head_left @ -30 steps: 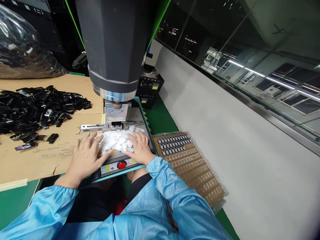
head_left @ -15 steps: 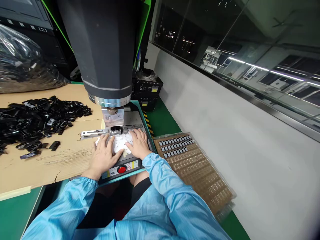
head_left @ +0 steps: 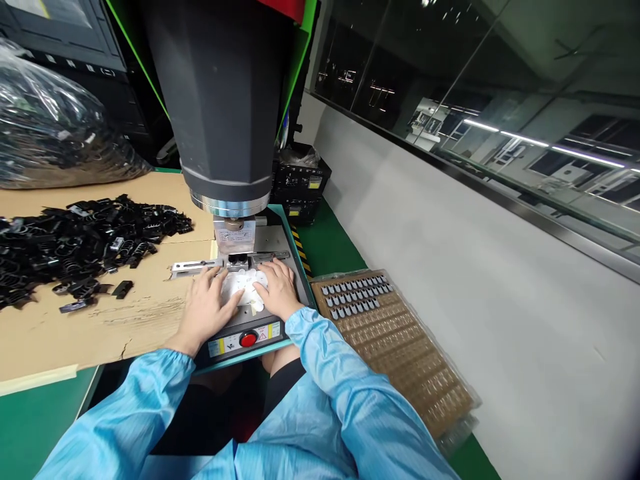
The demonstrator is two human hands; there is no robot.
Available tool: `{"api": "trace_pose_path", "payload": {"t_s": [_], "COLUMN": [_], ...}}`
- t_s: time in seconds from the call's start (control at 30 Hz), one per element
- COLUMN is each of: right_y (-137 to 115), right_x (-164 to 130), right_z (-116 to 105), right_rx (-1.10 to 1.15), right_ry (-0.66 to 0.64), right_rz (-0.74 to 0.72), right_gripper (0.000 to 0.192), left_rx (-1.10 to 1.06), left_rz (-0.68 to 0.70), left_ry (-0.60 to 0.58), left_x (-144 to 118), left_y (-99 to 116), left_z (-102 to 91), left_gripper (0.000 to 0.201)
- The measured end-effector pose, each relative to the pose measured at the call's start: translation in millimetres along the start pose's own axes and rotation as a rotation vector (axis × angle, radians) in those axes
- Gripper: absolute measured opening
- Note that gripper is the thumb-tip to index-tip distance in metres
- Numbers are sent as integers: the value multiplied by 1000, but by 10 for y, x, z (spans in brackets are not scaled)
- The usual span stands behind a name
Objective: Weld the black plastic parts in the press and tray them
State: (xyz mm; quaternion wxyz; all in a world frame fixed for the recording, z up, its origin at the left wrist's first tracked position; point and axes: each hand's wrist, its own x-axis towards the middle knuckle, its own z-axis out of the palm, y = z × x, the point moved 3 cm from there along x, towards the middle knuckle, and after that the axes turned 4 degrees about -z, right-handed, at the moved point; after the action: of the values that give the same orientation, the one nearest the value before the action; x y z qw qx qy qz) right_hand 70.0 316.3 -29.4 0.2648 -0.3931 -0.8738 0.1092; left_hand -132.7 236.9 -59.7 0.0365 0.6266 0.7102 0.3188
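Observation:
A loose pile of small white round pieces (head_left: 245, 287) lies on the grey bed of a press-like machine (head_left: 273, 235). My left hand (head_left: 206, 308) rests at the pile's left side, its fingers stretched out and the thumb touching the pieces. On the other side my right hand (head_left: 278, 288) lies with fingers extended along the pile's right edge. Neither hand grips anything that I can see. Just behind the pile, a metal fixture (head_left: 237, 261) with dark parts in it sits under the machine's head (head_left: 230, 207).
Black plastic parts (head_left: 85, 240) are heaped on cardboard (head_left: 145, 320) at the left, below a clear bag (head_left: 65, 127). A red button (head_left: 248, 339) faces me on the machine's front. To the right lies a tray (head_left: 395, 347) with grey pieces in its far rows.
My hands have drawn the white pieces into a tighter pile, the left hand shifting slightly right. The whole view has also shifted a little.

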Motion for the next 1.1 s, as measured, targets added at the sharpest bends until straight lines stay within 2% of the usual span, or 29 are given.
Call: {"api": "trace_pose_path", "payload": {"t_s": [0.13, 0.3, 0.43, 0.57, 0.73, 0.87, 0.93, 1.1], "right_y": [-33, -49, 14, 121, 205, 207, 187, 78], "right_x": [377, 789, 920, 973, 900, 671, 519, 178], "right_z": [8, 166, 266, 287, 274, 246, 208, 33], "right_rx": [61, 34, 101, 351, 772, 1106, 1286, 1638], "right_ry": [-1, -111, -120, -79, 14, 124, 155, 130], "right_rz": [73, 127, 101, 175, 330, 476, 536, 533], "right_gripper": [51, 47, 33, 21, 28, 30, 32, 37], "left_rx": [-77, -150, -207, -269, -259, -176, -95, 55], "left_rz": [-13, 39, 62, 80, 60, 93, 68, -22], "left_ry": [58, -83, -127, -148, -109, -114, -121, -101], "left_x": [417, 849, 978, 992, 911, 883, 895, 910], "left_y": [-199, -255, -252, -269, -271, -190, -150, -67], "left_z": [-60, -26, -18, -31, -80, -80, -52, -9], "left_gripper": [62, 54, 47, 42, 43, 55, 62, 63]}}
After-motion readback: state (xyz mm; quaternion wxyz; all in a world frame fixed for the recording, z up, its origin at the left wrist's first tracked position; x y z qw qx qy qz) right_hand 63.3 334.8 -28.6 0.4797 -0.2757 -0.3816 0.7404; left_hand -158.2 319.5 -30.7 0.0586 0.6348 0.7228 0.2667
